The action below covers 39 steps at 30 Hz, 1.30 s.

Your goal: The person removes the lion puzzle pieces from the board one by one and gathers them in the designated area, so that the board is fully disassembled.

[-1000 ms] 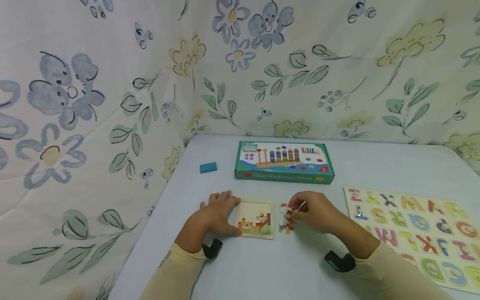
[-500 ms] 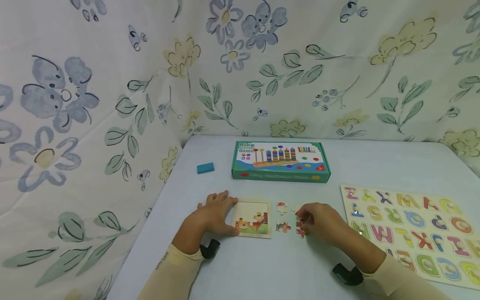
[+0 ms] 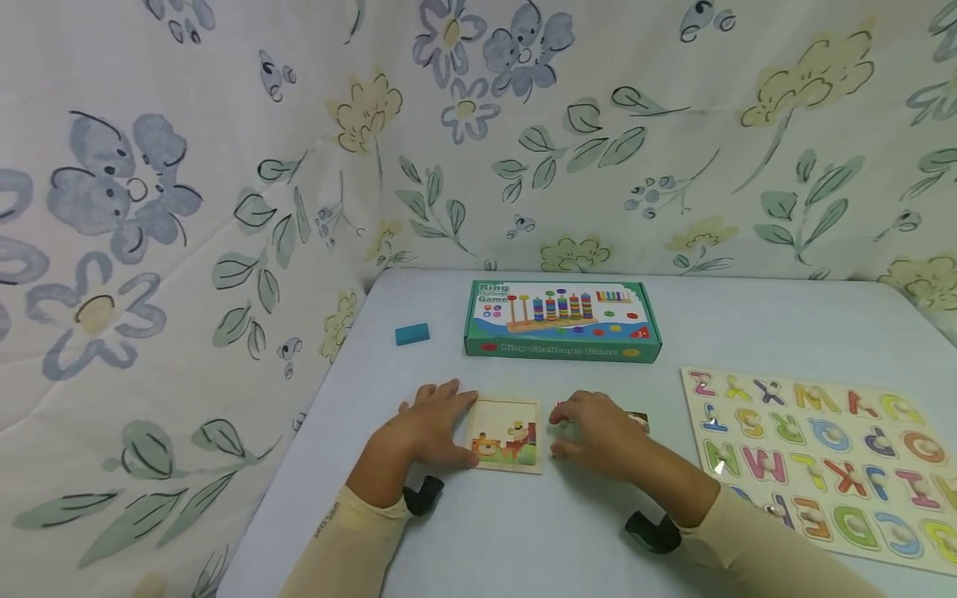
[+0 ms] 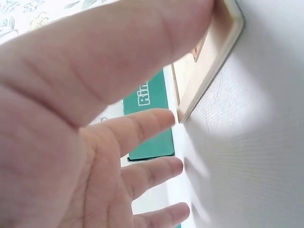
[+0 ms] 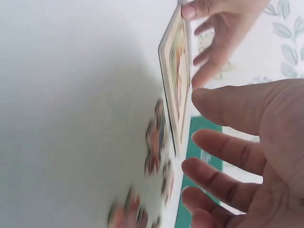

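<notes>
My left hand [image 3: 434,428] lies spread at the left side of a small wooden puzzle tray [image 3: 488,404]. Its thumb touches the tray's near corner and its forefinger reaches the far corner, both fairly straight. Cartoon animal pieces [image 3: 516,448] fill the lower part of the tray. My right hand [image 3: 598,436] hovers just right of the tray, fingers loosely bent, holding nothing. Beneath it lie loose jigsaw pieces [image 5: 154,145], mostly hidden in the head view and seen edge-on in the right wrist view. A dark-edged piece [image 3: 639,419] peeks out beyond the hand.
A green ring game box [image 3: 564,349] stands behind the tray. A teal block [image 3: 412,334] is at the back left. On the right lies a large alphabet puzzle board [image 3: 815,432]. Floral cloth [image 3: 598,166] hangs behind the white table [image 3: 523,540].
My right hand first held jigsaw pieces together beside the tray, then spread them apart to the right. Now it has come back left, over them, with fingers loosened. My left hand stays put.
</notes>
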{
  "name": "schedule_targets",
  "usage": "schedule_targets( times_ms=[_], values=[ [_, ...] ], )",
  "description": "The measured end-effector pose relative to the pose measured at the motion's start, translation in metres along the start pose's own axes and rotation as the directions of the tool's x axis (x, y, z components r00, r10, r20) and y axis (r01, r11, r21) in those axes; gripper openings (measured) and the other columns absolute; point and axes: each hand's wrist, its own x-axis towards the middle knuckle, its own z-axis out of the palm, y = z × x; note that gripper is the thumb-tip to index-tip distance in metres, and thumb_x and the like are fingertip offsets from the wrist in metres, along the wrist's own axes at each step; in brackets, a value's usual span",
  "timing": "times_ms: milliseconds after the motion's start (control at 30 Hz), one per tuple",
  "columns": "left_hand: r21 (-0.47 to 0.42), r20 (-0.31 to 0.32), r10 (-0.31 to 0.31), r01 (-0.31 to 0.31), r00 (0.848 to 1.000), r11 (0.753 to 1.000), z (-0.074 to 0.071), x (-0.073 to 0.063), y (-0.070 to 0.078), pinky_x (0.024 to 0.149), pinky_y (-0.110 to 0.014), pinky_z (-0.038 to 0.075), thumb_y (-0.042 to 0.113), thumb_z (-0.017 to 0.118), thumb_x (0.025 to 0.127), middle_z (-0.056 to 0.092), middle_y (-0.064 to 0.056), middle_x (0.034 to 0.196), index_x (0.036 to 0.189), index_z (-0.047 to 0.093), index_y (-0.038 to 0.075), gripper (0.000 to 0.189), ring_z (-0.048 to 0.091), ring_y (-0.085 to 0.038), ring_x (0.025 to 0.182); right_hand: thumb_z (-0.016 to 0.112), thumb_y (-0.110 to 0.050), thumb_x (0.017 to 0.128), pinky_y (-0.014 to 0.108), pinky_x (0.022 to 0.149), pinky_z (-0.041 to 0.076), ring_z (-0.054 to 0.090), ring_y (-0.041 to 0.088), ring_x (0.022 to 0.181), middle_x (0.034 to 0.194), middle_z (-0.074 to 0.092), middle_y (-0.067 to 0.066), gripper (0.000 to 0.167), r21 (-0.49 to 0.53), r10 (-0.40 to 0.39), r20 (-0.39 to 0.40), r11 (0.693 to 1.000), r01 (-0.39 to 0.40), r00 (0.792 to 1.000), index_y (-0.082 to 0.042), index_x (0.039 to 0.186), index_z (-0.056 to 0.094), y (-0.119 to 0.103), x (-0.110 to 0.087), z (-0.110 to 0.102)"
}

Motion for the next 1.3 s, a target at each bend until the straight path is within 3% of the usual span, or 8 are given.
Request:
schedule_targets(
  times_ms=[133,367,633,900,1067,1300],
  values=[
    [-0.011,0.001,0.009,-0.009,1.0,1.0,0.0,0.001,0.003,0.117,-0.073,0.02,0.046,0.085,0.081,0.028,-0.007,0.168,0.157,0.043,0.026,0.089,0.02,-0.039,0.154,0.085,-0.033,0.083,0.042,0.091,0.05,0.053,0.023,0.104,0.112,0.063,0.002,0.036,-0.04,-0.047,0.032,0.998,0.048,0.998,-0.019,0.115,0.074,-0.015,0.014,0.012],
    [-0.009,0.003,0.013,-0.013,1.0,1.0,0.003,0.004,0.006,0.114,-0.075,0.023,0.047,0.085,0.08,0.028,-0.008,0.168,0.156,0.044,0.027,0.088,0.022,-0.039,0.153,0.087,-0.032,0.083,0.036,0.081,0.044,0.047,0.021,0.097,0.111,0.059,0.004,0.035,-0.069,-0.027,0.061,0.997,0.031,0.998,-0.02,0.113,0.074,-0.027,0.023,0.019],
    [0.007,0.006,0.01,-0.01,1.0,1.0,0.002,0.004,0.007,0.113,-0.075,0.025,0.048,0.085,0.08,0.028,-0.007,0.168,0.156,0.044,0.028,0.089,0.022,-0.039,0.152,0.088,-0.023,0.082,0.036,0.087,0.05,0.05,0.018,0.095,0.104,0.06,-0.002,0.031,0.011,-0.038,0.023,0.999,0.038,0.999,-0.018,0.103,0.067,-0.03,0.023,0.018],
    [0.018,0.005,-0.002,0.002,1.0,1.0,0.002,0.005,0.005,0.112,-0.076,0.025,0.048,0.085,0.08,0.028,-0.007,0.168,0.156,0.043,0.029,0.089,0.022,-0.039,0.153,0.081,-0.014,0.088,0.03,0.073,0.049,0.055,0.012,0.078,0.079,0.061,-0.01,0.018,0.164,-0.033,-0.022,0.986,0.036,0.999,-0.023,0.086,0.065,-0.032,0.021,0.009],
    [0.01,0.01,-0.005,0.005,1.0,1.0,0.002,0.005,0.004,0.113,-0.076,0.025,0.047,0.085,0.08,0.027,-0.007,0.169,0.156,0.043,0.029,0.089,0.021,-0.039,0.153,0.08,-0.014,0.09,0.028,0.072,0.052,0.058,0.011,0.08,0.083,0.063,-0.011,0.015,0.197,0.011,-0.038,0.98,-0.004,0.999,-0.022,0.093,0.068,-0.022,0.009,-0.011],
    [0.014,0.005,-0.005,0.005,1.0,1.0,0.002,0.004,0.0,0.113,-0.076,0.025,0.047,0.085,0.081,0.027,-0.008,0.169,0.157,0.042,0.028,0.089,0.021,-0.04,0.153,0.079,-0.013,0.09,0.025,0.073,0.054,0.06,0.013,0.084,0.087,0.066,-0.007,0.019,0.191,0.04,-0.031,0.981,-0.033,0.999,-0.013,0.108,0.07,0.023,-0.02,-0.043]
  ],
)
